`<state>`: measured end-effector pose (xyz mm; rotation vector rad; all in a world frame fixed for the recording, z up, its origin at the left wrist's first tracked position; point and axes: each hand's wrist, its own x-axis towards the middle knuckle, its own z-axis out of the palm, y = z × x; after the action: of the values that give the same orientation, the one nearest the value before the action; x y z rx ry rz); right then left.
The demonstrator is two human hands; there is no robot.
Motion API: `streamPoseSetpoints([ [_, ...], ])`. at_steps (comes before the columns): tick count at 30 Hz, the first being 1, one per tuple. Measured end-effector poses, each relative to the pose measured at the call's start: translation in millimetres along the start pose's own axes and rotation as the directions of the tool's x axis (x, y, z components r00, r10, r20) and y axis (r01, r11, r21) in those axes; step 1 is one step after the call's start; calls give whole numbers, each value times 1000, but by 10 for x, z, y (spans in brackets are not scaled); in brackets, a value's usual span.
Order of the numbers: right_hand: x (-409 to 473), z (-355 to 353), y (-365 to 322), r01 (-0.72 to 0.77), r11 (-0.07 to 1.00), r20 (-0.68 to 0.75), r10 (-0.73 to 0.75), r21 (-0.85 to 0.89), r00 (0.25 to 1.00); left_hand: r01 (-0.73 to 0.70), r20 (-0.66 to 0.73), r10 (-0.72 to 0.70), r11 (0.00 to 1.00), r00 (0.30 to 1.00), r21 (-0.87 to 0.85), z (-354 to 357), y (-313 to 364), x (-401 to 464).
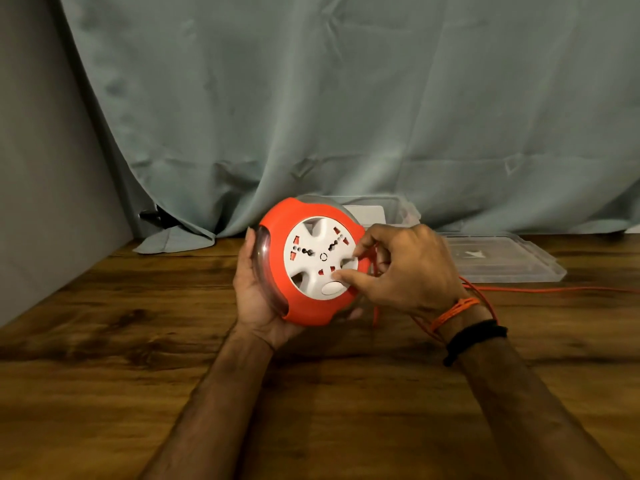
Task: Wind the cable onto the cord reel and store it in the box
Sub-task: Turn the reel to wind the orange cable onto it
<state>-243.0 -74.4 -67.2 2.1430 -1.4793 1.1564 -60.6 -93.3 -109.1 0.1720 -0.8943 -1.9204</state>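
The round orange cord reel, with a white socket face turned toward me, is held above the table. My left hand cups its left and bottom rim. My right hand rests thumb and fingertips on the right edge of the white face. The orange cable runs from the reel's right side, behind my right wrist, and off across the table to the right. The clear plastic box stands behind the reel, partly hidden by it.
The box's clear lid lies flat to the right of the box. A grey-green curtain hangs behind the wooden table. A grey wall closes the left side. Orange and black threads circle my right wrist.
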Motion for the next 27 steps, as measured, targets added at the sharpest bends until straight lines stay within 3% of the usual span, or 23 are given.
streamPoseSetpoints([
  [4,6,-119,31,-36,999,121,31,40,992,-33,-23,33,999,999,14,24,11,-13],
  [8,2,-101,77,-76,995,113,68,69,991,-108,-60,110,993,992,40,19,32,-21],
  [13,15,-27,166,-231,952,121,210,201,970,-124,-45,125,992,991,24,28,57,-27],
  [17,29,52,230,-404,833,145,377,378,915,-105,-35,104,995,994,-3,-16,90,-28],
  [22,29,55,395,-539,650,53,611,535,790,-79,27,80,996,996,-34,-76,122,-55],
  [24,11,42,500,-603,695,-21,662,392,749,-51,50,52,998,997,-23,-79,142,-64],
  [27,-56,-20,601,-669,743,-83,667,15,740,-33,90,35,999,995,-26,-111,176,-76],
])
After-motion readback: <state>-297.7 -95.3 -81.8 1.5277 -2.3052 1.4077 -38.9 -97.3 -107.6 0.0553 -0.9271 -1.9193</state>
